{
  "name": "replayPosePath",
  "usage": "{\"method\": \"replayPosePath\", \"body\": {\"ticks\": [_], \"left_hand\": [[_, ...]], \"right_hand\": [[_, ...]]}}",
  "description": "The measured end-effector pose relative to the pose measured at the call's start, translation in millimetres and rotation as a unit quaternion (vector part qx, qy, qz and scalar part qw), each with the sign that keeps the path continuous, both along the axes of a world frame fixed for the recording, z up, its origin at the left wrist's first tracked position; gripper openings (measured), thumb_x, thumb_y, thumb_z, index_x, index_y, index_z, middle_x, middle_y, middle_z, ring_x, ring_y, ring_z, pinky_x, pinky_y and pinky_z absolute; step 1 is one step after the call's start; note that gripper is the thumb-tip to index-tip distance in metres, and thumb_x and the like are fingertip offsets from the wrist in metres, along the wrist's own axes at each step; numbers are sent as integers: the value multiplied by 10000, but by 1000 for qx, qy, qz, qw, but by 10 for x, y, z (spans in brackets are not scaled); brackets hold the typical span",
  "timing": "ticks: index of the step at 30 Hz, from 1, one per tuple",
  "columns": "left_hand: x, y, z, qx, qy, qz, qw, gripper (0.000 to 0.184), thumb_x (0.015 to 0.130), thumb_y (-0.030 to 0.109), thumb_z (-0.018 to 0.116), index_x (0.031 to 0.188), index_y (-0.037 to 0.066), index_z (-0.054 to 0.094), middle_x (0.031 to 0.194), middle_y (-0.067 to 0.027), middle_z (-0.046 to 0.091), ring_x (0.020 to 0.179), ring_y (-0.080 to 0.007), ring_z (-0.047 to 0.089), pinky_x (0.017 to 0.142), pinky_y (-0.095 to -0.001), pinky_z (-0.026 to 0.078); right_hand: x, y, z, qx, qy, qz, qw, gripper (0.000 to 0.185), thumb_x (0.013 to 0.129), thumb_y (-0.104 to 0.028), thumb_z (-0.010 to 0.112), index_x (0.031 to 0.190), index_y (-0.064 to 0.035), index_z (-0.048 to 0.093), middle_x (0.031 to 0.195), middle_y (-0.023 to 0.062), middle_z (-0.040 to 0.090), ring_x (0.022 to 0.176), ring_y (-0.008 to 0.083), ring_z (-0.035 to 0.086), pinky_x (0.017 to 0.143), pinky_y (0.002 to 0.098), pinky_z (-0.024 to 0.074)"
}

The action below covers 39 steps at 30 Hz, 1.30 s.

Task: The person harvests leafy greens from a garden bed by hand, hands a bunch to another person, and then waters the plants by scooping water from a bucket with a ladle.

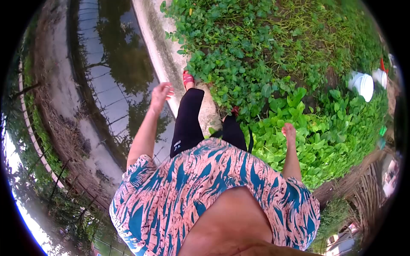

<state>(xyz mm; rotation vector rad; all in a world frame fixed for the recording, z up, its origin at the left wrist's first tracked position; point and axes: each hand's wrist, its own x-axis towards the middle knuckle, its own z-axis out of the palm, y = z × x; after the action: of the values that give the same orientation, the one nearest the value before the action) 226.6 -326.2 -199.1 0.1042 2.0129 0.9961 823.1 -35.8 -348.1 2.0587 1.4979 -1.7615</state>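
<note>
Leafy plants lie below the nearer, right hand, finger spacing unclear; left hand, fingers slightly apart, hangs near the ledge.

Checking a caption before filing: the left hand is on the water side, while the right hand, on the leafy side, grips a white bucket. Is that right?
The grip is wrong: in the head view, the nearer white bucket sits beside the plants, apart from the right hand. The left hand is indeed on the water side.
</note>
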Motion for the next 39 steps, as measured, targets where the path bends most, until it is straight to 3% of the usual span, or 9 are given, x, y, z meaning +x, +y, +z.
{"method": "replayPosePath", "body": {"ticks": [10, 16, 21, 24, 27, 29, 32, 36, 39], "left_hand": [[568, 565, -2085, 126, -143, 90, 978, 332, 916, 342, 574, 1093, 62, 571, 888, -38, 645, 733, -94, 603, 636, -220, 484], [657, 661, -3171, 130, -229, 169, 950, 261, 937, 293, 547, 1070, 69, 573, 847, -18, 632, 693, -76, 564, 609, -210, 434], [484, 807, -3383, 66, -288, 242, 924, 175, 925, 159, 532, 1068, 67, 573, 862, -29, 632, 710, -87, 567, 634, -218, 430], [210, 976, -3267, 103, -306, 267, 908, 148, 910, 110, 521, 1034, 66, 590, 828, -31, 635, 692, -91, 568, 623, -221, 435], [45, 958, -3285, 76, -325, 334, 882, 124, 906, 99, 527, 998, 67, 604, 812, -35, 637, 659, -92, 559, 607, -214, 434], [-60, 937, -3318, 85, -333, 398, 851, 116, 908, 88, 527, 993, 61, 603, 805, -37, 631, 652, -90, 551, 591, -202, 426], [-222, 1043, -3272, 95, -296, 428, 849, 110, 916, 85, 523, 992, 56, 598, 803, -34, 622, 643, -84, 539, 577, -200, 417], [-280, 1121, -3308, 113, -296, 424, 848, 109, 919, 97, 524, 995, 60, 592, 815, -30, 617, 652, -83, 536, 587, -207, 418], [-244, 1139, -3310, 132, -316, 409, 846, 114, 916, 108, 532, 1008, 66, 586, 816, -28, 616, 662, -85, 539, 593, -210, 420]], "right_hand": [[-3069, 359, -398, -2, 184, 173, 968, 254, 950, -229, 480, 1106, -68, 600, 980, 69, 633, 879, 137, 616, 761, 261, 519], [-5237, 63, -1539, -10, 237, 259, 936, 265, 934, -139, 465, 1154, -51, 584, 1095, 69, 622, 968, 177, 621, 907, 283, 464], [-6356, -100, -2882, 107, 105, 401, 904, 426, 862, -118, 527, 1270, -6, 481, 1239, 161, 551, 1141, 277, 537, 1029, 366, 360], [-6607, -175, -3701, 185, -51, 515, 835, 512, 847, -60, 483, 1340, 16, 364, 1311, 235, 447, 1141, 340, 520, 962, 411, 424], [-6580, -315, -3815, 187, -152, 571, 785, 456, 835, -30, 464, 1283, 14, 390, 1280, 271, 434, 1087, 384, 542, 880, 421, 480], [-6443, -414, -3665, 103, -144, 620, 764, 345, 834, -20, 490, 1179, -3, 482, 1204, 236, 493, 1050, 357, 549, 881, 442, 459], [-6110, -474, -3275, 205, -55, 650, 730, 278, 797, -19, 517, 1075, -5, 517, 1109, 202, 518, 1003, 344, 535, 858, 438, 444], [-5750, -314, -3023, 198, 32, 629, 751, 381, 759, 30, 526, 1126, -71, 527, 1159, 155, 498, 1059, 339, 498, 900, 406, 428], [-5726, -217, -2778, 108, 72, 371, 920, 355, 841, -37, 513, 1190, -97, 537, 1159, 117, 506, 1059, 252, 502, 913, 337, 418]]}}
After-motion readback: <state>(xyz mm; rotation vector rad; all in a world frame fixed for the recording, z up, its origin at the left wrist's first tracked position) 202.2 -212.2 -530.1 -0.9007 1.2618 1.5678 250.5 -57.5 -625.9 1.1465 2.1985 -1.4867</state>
